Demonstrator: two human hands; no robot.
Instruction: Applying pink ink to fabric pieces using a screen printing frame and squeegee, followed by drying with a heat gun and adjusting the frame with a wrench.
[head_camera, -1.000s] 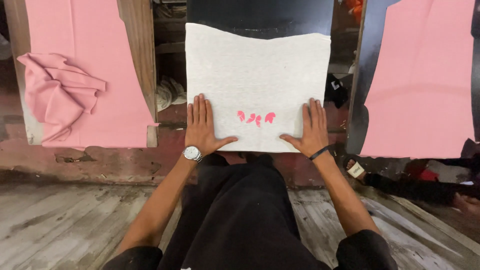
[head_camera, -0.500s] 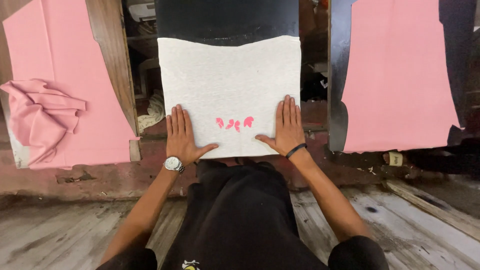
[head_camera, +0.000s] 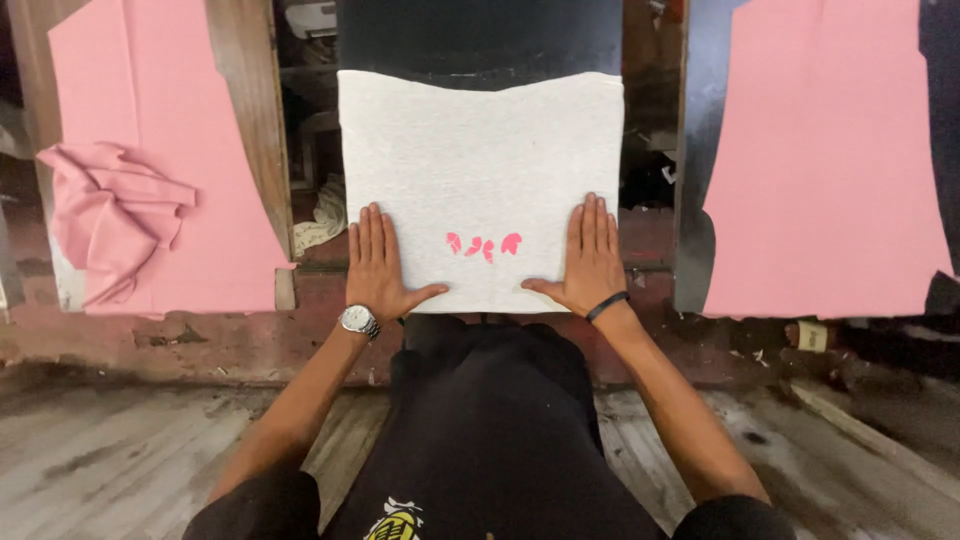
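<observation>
white cloth lies flat on the board, pink print on it; my left hand and right hand press it, fingers spread flat.

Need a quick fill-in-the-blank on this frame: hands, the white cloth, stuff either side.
1. Both hands, left hand and right hand, lie flat, palms down, on the white cloth near its ____ edge.
2. The small marks between the hands are ____ in colour.
3. The wristwatch sits on the ____ wrist.
4. The crumpled pink fabric lies to the person's ____.

Missing words: near (bottom); pink; left; left
</observation>
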